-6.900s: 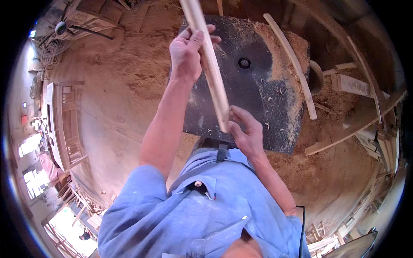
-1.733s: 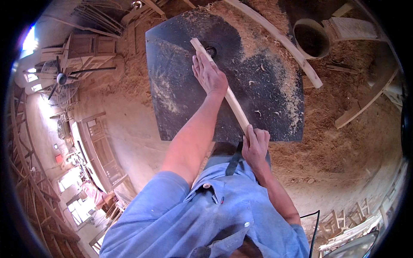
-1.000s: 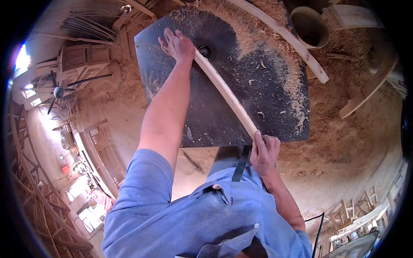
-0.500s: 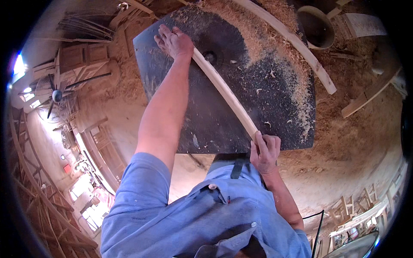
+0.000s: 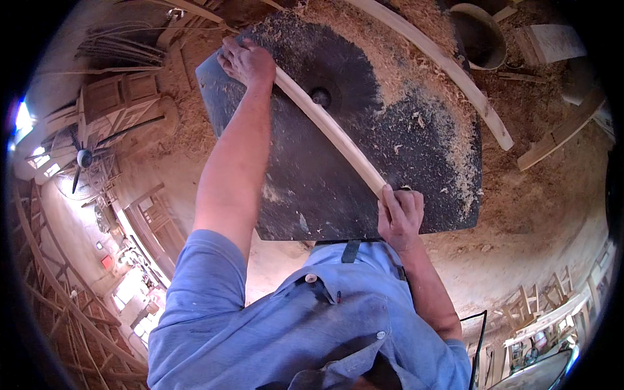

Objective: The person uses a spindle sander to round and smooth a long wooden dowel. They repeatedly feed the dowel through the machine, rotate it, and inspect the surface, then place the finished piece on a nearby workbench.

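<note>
A long, slightly curved strip of pale wood (image 5: 328, 127) lies slantwise across a dark machine table (image 5: 305, 205). My left hand (image 5: 248, 63) grips its far left end, which the palm and fingers hide. At the near right end, my right hand (image 5: 400, 218) closes round the wood, thumb along the top and fingers curled at the side. Close beside the strip's right edge, a dark round spindle (image 5: 320, 97) sits in the table top.
Shavings (image 5: 416, 88) cover the table's far right side. Another curved board (image 5: 448, 65) lies over them. Beyond the table are a round bucket (image 5: 480, 39) and a curved timber (image 5: 559, 136). A fan (image 5: 84, 157) and wooden frames (image 5: 123, 91) stand to the left.
Both hands have shifted the wooden strip toward the table's far left, roughly along its length. They keep their grip at its two ends. The whole view has tilted slightly.
</note>
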`<move>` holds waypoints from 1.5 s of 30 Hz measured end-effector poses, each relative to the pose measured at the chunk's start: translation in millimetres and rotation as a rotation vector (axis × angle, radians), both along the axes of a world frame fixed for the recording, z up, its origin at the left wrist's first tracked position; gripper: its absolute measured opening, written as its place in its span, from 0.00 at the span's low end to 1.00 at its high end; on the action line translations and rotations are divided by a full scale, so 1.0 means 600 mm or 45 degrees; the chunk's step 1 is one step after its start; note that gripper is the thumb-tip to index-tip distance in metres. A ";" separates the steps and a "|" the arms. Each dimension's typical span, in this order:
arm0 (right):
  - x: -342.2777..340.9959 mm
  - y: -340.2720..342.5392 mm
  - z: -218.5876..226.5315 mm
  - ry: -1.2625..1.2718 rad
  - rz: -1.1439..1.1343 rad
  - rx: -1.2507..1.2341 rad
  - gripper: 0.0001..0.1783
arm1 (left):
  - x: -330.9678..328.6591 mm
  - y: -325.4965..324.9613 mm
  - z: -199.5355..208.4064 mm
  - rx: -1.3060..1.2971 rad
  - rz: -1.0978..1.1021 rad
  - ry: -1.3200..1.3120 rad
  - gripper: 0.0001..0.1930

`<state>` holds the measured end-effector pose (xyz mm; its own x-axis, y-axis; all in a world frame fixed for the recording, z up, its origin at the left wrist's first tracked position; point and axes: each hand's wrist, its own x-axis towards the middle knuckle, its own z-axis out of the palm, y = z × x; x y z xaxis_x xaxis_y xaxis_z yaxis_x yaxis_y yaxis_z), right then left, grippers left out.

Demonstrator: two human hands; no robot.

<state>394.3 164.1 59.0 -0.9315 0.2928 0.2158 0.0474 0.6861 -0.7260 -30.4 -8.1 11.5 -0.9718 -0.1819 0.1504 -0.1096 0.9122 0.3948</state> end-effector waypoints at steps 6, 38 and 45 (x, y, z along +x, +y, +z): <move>-0.039 -0.006 -0.002 0.071 -0.015 0.023 0.23 | -0.033 -0.017 0.004 0.002 -0.019 0.011 0.35; -0.178 -0.033 0.001 0.060 0.052 0.244 0.22 | 0.063 0.027 0.017 0.013 0.062 -0.160 0.39; -0.144 -0.074 0.008 0.106 0.235 0.168 0.33 | 0.068 0.032 0.028 0.297 0.139 -0.001 0.40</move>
<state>307.9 119.7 63.5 -0.9440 0.0834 0.3192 -0.1438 0.7669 -0.6255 10.6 11.0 28.6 -0.9445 -0.3157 0.0911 -0.2033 0.7792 0.5929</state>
